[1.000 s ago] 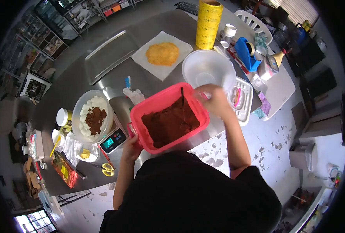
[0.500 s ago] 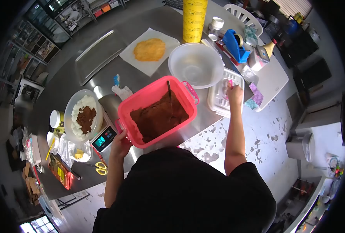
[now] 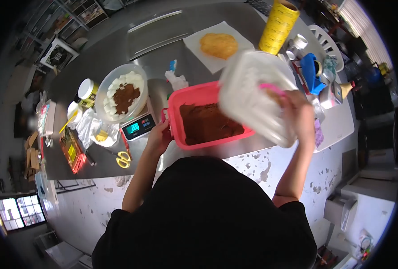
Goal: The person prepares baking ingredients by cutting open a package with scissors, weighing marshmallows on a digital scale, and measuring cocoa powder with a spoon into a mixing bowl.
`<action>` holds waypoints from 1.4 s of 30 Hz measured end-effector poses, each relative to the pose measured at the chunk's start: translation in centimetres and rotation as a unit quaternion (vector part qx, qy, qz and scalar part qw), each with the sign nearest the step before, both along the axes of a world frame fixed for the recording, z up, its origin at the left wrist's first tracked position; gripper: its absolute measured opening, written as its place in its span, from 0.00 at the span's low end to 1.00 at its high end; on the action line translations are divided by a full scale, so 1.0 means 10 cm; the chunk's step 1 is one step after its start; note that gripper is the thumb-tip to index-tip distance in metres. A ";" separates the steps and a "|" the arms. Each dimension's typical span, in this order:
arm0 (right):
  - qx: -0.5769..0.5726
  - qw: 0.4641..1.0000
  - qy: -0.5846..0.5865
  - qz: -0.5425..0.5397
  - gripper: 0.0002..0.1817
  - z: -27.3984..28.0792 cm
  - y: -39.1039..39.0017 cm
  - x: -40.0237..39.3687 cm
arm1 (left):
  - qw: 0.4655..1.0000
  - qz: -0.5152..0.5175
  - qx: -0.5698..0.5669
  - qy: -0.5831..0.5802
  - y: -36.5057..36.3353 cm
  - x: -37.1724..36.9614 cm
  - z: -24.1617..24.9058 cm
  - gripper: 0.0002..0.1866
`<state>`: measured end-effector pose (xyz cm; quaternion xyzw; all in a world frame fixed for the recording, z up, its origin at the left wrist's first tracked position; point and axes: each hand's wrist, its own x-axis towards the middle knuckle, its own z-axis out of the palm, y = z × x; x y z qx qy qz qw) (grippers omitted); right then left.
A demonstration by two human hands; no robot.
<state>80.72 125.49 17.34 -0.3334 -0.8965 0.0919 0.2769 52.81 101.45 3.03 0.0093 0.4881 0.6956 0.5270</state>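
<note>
My left hand (image 3: pixel 159 136) grips the left end of a pink plastic tub (image 3: pixel 199 144), by its handle. Brown powder (image 3: pixel 212 125), like cocoa, fills much of the tub's floor. In my right hand (image 3: pixel 299 114) is a white lid (image 3: pixel 243 96) with a pink part near the fingers. The lid hangs tilted over the tub's right end and hides it, along with most of the clear plastic bowl behind. Motion blurs the lid. To the left, a translucent bowl (image 3: pixel 101 101) of white chunks topped with brown powder sits on a digital scale (image 3: pixel 138 128).
White paper (image 3: pixel 217 65) bearing a flat orange-yellow mass (image 3: pixel 219 45) lies at the back. A yellow roll (image 3: pixel 279 27) and blue tape dispenser (image 3: pixel 312 74) stand right. Yellow-handled scissors (image 3: pixel 123 159), crumpled foil and a jar (image 3: pixel 88 88) are on the left.
My right hand has lifted the white lid off the table's right side and brought it left over the tub. The left hand stays on the tub. The whole view has shifted.
</note>
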 end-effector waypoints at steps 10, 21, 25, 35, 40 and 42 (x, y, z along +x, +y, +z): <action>-0.013 0.957 -0.086 0.275 0.08 -0.50 -0.36 -1.13 | 1.000 -0.016 0.019 -0.011 -0.02 0.01 -0.01 0.16; -0.050 0.954 -0.102 0.276 0.11 -0.53 -0.38 -1.06 | 0.999 -0.030 0.001 0.032 0.00 0.04 0.09 0.16; -0.632 0.676 0.293 0.240 0.26 -0.35 -0.22 -0.93 | 1.000 -0.023 0.011 0.005 0.02 0.03 0.05 0.17; -0.740 0.368 0.517 0.225 0.37 -0.53 0.02 -0.50 | 0.997 -0.035 -0.009 0.066 0.09 0.04 0.11 0.22; -0.426 0.888 0.164 -0.058 0.30 -0.83 0.19 -0.27 | 0.997 0.000 -0.029 0.065 0.12 0.05 0.12 0.21; -0.370 0.919 0.084 -0.101 0.31 -0.88 0.09 -0.25 | 0.998 -0.012 0.000 0.056 0.12 0.02 0.05 0.21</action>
